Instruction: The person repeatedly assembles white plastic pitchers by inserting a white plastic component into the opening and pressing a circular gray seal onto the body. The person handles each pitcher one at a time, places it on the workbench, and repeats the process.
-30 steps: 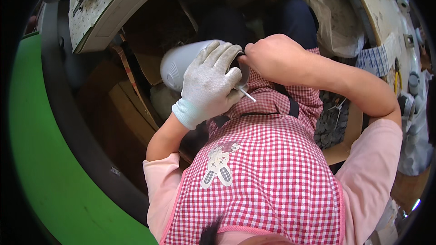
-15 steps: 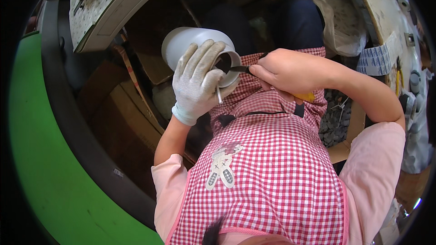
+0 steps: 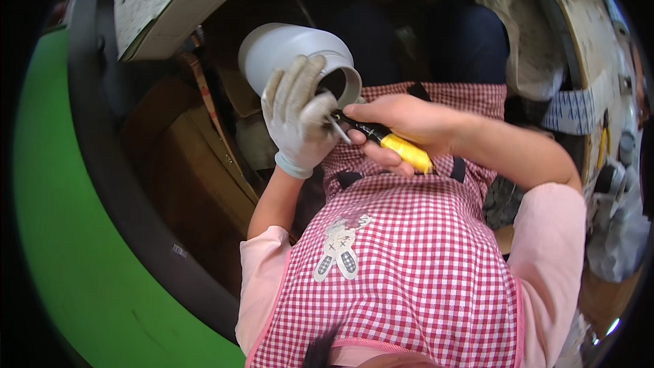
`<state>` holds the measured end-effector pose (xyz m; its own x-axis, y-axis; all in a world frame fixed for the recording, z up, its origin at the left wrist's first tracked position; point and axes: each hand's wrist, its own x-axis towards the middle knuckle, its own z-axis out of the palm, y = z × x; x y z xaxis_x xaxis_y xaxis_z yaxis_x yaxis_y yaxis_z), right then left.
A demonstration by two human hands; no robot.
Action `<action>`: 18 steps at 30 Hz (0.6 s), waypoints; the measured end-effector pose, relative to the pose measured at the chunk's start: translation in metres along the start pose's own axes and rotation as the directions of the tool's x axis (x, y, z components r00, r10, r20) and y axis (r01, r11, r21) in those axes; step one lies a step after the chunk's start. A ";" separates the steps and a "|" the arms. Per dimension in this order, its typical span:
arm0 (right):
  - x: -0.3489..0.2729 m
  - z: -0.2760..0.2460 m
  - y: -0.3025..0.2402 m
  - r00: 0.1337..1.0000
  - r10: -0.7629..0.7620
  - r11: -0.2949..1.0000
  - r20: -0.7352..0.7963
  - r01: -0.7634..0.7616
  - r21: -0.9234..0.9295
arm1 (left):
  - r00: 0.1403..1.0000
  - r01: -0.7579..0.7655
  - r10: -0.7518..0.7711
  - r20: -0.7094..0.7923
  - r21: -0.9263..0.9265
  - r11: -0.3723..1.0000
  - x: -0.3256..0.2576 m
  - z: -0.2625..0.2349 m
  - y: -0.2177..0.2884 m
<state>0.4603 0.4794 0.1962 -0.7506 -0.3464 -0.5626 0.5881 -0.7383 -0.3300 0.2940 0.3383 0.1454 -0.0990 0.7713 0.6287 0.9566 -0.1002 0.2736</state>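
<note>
A pale grey plastic pipe fitting (image 3: 289, 44) with an open round mouth lies over my lap, its mouth facing right. My gloved left hand (image 3: 294, 119) is closed against the near side of the fitting. A thin white stick-like piece (image 3: 342, 131) pokes out beside the glove's thumb. My bare right hand (image 3: 419, 123) grips a knife with a black and yellow handle (image 3: 407, 155), just below and right of the mouth. The knife's tip is blurred and hidden near the left thumb.
Cardboard boxes (image 3: 180, 163) stand at the left, by a green surface (image 3: 75, 232) with a dark border. A white perforated machine top (image 3: 163, 7) is at the upper left. On the right are a workbench edge (image 3: 569, 0), a plastic bag (image 3: 521, 34) and a box of small grey pieces (image 3: 501, 201).
My right hand has drawn the knife from the fitting's mouth down and left, beside the left thumb. Its yellow handle shows more. The left hand has shifted slightly on the fitting.
</note>
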 end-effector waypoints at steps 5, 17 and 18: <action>-0.032 0.001 0.005 0.970 -0.243 0.949 -0.018 0.241 0.201 | 0.961 0.078 -0.087 -0.261 -0.043 0.996 0.012 -0.010 -0.047; -0.394 -0.322 0.038 -0.607 -0.732 0.668 -0.311 -0.728 -0.152 | 0.859 0.150 -0.222 -0.462 -0.189 0.971 0.008 -0.031 -0.071; -0.408 -0.335 0.044 -0.549 -0.752 0.619 -0.365 -0.779 -0.104 | 0.824 0.114 -0.237 -0.515 -0.259 0.959 0.010 -0.032 -0.074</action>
<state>0.8931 0.7822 0.1569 0.0794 0.9566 0.2804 0.9798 -0.1267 0.1549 0.2138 0.3334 0.1553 -0.4494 0.3359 0.8278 0.8352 -0.1708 0.5227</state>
